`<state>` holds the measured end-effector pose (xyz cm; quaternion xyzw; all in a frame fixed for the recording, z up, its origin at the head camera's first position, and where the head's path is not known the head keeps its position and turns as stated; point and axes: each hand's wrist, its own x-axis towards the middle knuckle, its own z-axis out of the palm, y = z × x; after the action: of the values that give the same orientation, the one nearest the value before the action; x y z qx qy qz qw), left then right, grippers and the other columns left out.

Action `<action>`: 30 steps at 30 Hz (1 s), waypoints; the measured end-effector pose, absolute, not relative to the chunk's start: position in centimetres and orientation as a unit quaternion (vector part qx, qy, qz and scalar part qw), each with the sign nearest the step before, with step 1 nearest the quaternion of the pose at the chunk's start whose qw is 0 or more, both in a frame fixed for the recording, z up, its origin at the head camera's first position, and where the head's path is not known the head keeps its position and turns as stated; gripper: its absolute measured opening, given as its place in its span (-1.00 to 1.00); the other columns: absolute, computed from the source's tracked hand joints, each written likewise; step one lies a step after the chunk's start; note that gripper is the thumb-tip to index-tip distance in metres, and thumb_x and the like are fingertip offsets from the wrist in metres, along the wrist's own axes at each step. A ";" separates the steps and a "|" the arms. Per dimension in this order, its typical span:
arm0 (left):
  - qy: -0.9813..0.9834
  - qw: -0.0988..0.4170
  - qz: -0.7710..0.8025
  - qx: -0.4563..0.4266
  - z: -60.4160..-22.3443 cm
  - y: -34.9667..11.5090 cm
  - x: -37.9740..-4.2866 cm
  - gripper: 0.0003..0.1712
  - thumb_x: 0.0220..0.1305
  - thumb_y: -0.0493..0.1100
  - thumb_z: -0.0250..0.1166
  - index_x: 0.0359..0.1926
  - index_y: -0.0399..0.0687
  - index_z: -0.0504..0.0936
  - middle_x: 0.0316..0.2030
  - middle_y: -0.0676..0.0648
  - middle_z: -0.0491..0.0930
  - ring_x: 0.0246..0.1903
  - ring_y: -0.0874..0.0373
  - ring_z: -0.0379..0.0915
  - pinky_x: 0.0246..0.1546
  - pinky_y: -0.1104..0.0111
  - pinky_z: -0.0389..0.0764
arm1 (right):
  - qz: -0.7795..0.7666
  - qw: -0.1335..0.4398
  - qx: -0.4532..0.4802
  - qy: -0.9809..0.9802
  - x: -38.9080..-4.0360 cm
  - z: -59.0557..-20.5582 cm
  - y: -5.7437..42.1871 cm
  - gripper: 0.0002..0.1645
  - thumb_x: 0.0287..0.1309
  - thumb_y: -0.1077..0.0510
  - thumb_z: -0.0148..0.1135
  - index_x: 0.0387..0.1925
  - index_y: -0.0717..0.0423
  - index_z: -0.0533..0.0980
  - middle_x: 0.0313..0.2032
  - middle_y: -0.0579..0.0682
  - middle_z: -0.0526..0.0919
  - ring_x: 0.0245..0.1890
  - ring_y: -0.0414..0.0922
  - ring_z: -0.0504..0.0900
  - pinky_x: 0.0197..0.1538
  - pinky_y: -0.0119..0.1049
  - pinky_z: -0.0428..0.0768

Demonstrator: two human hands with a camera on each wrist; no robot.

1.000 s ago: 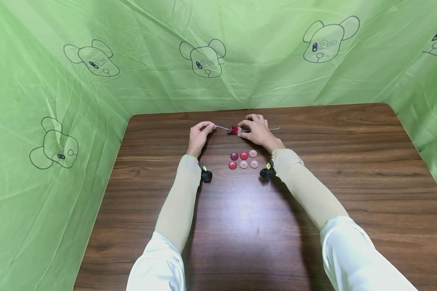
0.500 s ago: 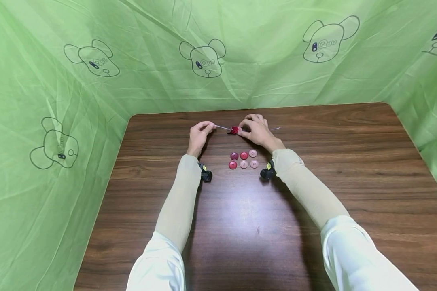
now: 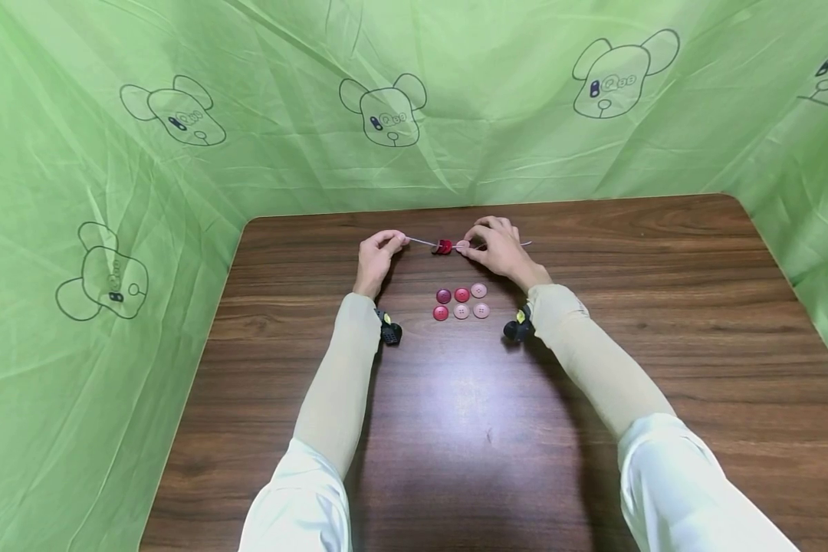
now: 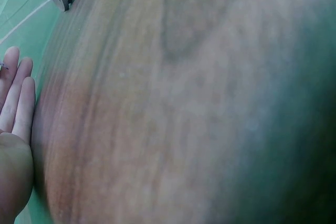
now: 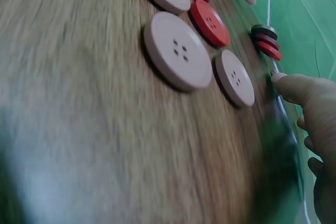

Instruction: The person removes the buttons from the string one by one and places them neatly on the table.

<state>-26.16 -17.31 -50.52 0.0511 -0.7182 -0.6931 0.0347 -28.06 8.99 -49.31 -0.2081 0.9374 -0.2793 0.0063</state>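
Near the far edge of the table, my left hand [image 3: 376, 261] pinches a thin pale string [image 3: 419, 241] close to its left end. Threaded on the string is a small stack of dark and red buttons [image 3: 443, 247], seen also in the right wrist view as a button stack [image 5: 266, 42]. A pale pink button [image 3: 462, 245], apart from that stack, is pinched between thumb and finger of my right hand [image 3: 500, 247]. Past the right hand the string's other end sticks out. In the right wrist view the right thumb [image 5: 291, 86] lies by the string, and the pinched button is hidden.
Several loose buttons lie in two rows nearer the person: a purple button [image 3: 444, 296], two red ones and pink ones such as this pink button [image 3: 481, 310]. The brown wooden table [image 3: 283, 368] is bordered by a green cloth backdrop [image 3: 283, 153] with drawn bear faces.
My right hand has moved to the right along the string with the pale pink button, leaving a gap to the red stack. My left hand has stayed in place.
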 end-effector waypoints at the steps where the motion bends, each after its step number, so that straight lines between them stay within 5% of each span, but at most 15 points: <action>1: -0.719 0.039 -0.692 0.050 -50.6 -17.3 -26.2 -0.68 0.26 -0.19 0.29 -0.11 -0.42 0.63 -0.31 -0.13 0.72 -0.25 0.22 0.64 -0.03 0.37 0.64 | -0.280 0.006 -0.206 0.938 -28.0 -49.3 9.2 -0.67 0.15 -0.12 0.30 -0.14 -0.03 0.60 0.21 0.13 0.39 0.25 0.17 0.21 0.21 0.10 0.20; 18: -0.711 0.016 -0.702 0.042 -48.3 -17.1 -25.1 -0.65 0.28 -0.29 0.25 -0.05 -0.56 0.56 -0.21 -0.31 0.68 -0.10 -0.06 0.62 0.11 0.12 0.57 | -0.292 -0.004 -0.177 0.940 -27.6 -49.8 12.4 -0.65 0.13 -0.13 0.31 -0.15 -0.02 0.60 0.20 0.15 0.40 0.25 0.18 0.20 0.21 0.11 0.17; 30: -0.709 0.013 -0.703 0.044 -48.1 -17.1 -25.0 -0.64 0.28 -0.28 0.25 -0.04 -0.56 0.55 -0.20 -0.31 0.68 -0.11 -0.03 0.63 0.12 0.10 0.56 | -0.295 -0.007 -0.169 0.940 -27.4 -49.8 14.0 -0.64 0.13 -0.10 0.32 -0.13 0.01 0.60 0.22 0.17 0.39 0.26 0.18 0.20 0.21 0.14 0.17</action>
<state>-24.96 -17.13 -48.11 0.0438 -0.7093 -0.7034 0.0128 -27.40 13.96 -49.83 -0.1689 0.9404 -0.2950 -0.0067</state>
